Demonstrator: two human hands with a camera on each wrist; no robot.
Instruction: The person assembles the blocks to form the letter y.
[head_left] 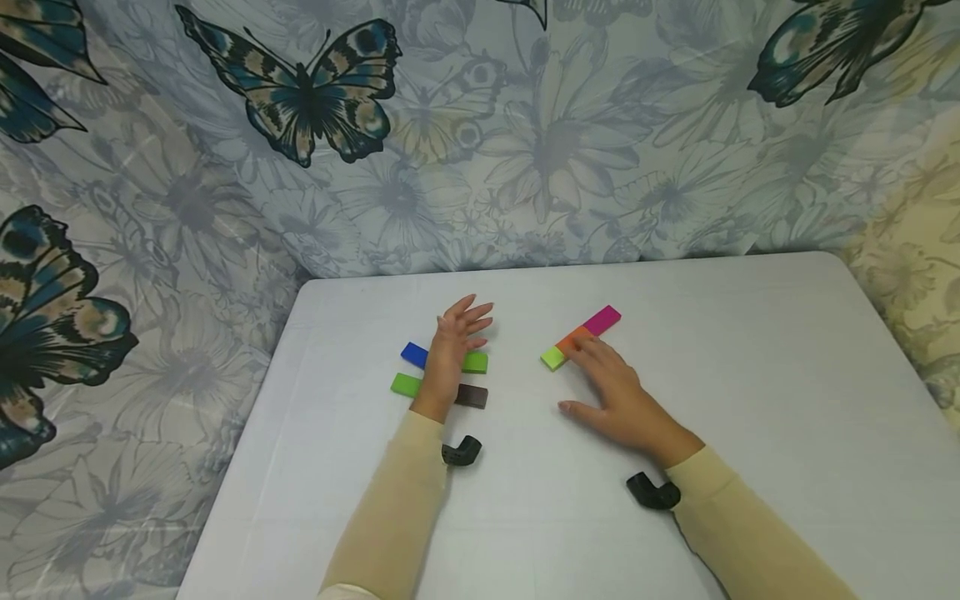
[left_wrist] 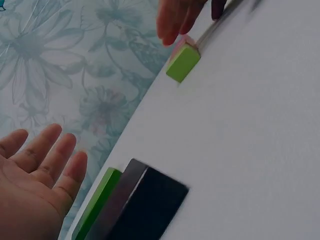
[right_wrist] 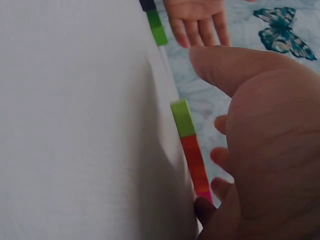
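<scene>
My left hand hangs over two short rows of blocks, palm turned sideways and fingers spread. Partly covered by it are a blue block and a green block in the far row. Nearer me lie another green block and a dark brown block. On the right, a lime block, an orange block and a magenta block form one slanted line, end to end. My right hand has its fingertips right at the orange block, thumb held apart.
All the blocks lie on a white table. Behind its far edge hangs a butterfly-patterned cloth, which also covers the left side. A black wrist device sits at the left cuff, and a similar black device at the right cuff.
</scene>
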